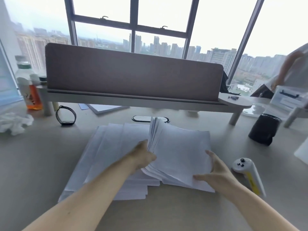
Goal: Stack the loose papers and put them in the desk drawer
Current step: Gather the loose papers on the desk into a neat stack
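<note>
Loose white papers [106,147] lie fanned across the middle of the desk. On their right side a thicker bundle of sheets [180,147] is tilted up along its left edge. My left hand [143,155] grips that raised left edge, fingers tucked under the sheets. At the bundle's near right corner my right hand [216,169] rests with fingers spread, thumb touching the paper. No drawer is in view.
A smartwatch [66,115] stands at the back left, near bottles [33,95] and crumpled tissue [15,122]. A raised shelf with a brown divider panel [133,72] spans the back. A black cylinder [264,129] and a white controller [248,172] sit to the right. Another person's arm [288,67] shows far right.
</note>
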### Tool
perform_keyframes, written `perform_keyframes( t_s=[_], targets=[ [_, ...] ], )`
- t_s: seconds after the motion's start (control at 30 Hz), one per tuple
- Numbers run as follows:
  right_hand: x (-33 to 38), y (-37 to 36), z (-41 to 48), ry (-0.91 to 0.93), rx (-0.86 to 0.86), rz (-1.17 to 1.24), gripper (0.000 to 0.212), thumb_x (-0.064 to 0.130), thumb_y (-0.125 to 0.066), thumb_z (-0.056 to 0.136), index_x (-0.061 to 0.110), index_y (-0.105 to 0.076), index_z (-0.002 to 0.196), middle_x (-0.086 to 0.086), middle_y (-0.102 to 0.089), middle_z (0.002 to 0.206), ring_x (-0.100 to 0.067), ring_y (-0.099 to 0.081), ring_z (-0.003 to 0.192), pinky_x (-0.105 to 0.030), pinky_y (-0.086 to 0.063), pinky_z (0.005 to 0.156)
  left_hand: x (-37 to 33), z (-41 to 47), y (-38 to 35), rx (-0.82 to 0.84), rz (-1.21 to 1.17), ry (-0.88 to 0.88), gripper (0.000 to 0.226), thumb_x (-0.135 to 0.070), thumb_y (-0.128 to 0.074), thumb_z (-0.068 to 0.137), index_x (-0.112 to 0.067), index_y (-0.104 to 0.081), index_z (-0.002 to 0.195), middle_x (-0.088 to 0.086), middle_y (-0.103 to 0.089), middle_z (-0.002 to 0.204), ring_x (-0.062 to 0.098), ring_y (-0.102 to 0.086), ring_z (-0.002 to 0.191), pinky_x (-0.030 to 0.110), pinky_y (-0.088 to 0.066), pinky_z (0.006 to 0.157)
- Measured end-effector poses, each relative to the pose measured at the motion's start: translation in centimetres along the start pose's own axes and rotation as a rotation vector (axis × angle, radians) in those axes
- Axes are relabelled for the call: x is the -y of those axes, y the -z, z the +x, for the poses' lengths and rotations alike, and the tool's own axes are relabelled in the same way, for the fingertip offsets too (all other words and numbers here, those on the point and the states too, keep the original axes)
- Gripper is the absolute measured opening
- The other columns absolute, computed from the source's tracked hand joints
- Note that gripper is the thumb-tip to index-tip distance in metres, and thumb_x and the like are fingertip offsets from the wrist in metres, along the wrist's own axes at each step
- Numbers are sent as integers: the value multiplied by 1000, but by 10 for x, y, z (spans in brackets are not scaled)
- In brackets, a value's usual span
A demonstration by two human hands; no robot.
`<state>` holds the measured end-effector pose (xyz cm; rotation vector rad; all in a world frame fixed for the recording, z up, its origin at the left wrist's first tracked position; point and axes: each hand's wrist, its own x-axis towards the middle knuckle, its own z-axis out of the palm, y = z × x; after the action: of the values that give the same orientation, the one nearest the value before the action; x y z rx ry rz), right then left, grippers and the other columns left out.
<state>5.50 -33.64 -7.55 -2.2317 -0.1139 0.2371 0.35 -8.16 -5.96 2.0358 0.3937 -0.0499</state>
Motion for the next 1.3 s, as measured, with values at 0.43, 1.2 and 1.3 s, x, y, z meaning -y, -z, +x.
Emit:
perform_keyframes(
  t_s=[0.43, 1.2, 1.3],
  targets=[
    [58, -34, 0, 191, 119, 543, 41, -1, -69, 88, 21, -64, 122, -6, -78, 116, -30, -74, 108, -50, -55, 100, 21, -58, 38, 72, -374, -36, 42, -7, -66, 96, -30, -62, 131, -19, -77, 108, -2, -70, 94, 15, -51, 74],
    [98, -94, 37, -49, 259, 118, 57, 5, -86, 73, 2, -58, 123, -17, -71, 115, -33, -71, 106, -45, -57, 95, 70, -23, 102, -364, 118, 173, 37, -27, -62, 87, -15, -59, 123, 8, -66, 124, 33, -64, 111, 41, -56, 94],
    [107, -103, 33, -34, 296, 181, 49, 18, -91, 70, 6, -65, 110, -10, -77, 101, -24, -75, 90, -33, -59, 78, 75, -33, 107, -333, 346, 235, 60, -44, -63, 84, -11, -57, 133, 11, -62, 133, 34, -55, 128, 39, -49, 102]
  ],
)
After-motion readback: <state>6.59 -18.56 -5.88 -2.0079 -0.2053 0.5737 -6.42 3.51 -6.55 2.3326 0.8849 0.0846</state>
